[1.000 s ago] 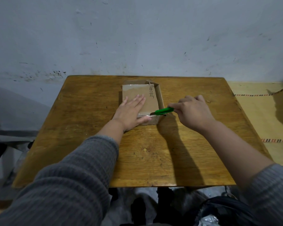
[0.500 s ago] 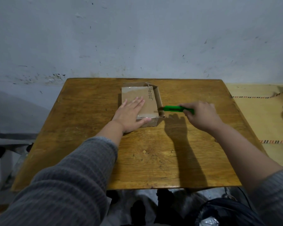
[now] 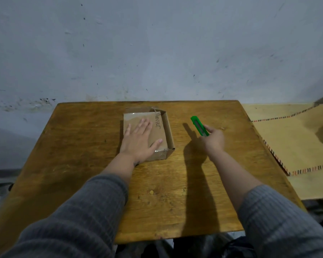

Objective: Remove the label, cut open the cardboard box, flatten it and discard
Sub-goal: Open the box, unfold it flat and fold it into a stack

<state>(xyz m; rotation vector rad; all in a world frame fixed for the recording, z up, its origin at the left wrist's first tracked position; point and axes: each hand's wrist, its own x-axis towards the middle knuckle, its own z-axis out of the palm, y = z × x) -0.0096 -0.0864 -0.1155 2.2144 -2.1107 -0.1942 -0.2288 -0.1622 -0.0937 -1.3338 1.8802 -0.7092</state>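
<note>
A small brown cardboard box (image 3: 158,127) lies on the wooden table (image 3: 101,174), with handwriting along its right top edge and shiny tape at its near end. My left hand (image 3: 140,141) rests flat on the box top, fingers spread. To the right of the box, my right hand (image 3: 213,139) holds a green utility knife (image 3: 199,126) above the table, its tip pointing up and away. The knife is clear of the box, and I cannot tell whether its blade is out.
A grey, stained wall stands right behind the table. A tan mat (image 3: 295,142) with a striped border lies to the right, at the table's edge. Dark objects sit on the floor under the near edge.
My right hand has pulled the green knife away from the box's near right corner, moving right and lifting it. The left hand has stayed flat on the box.
</note>
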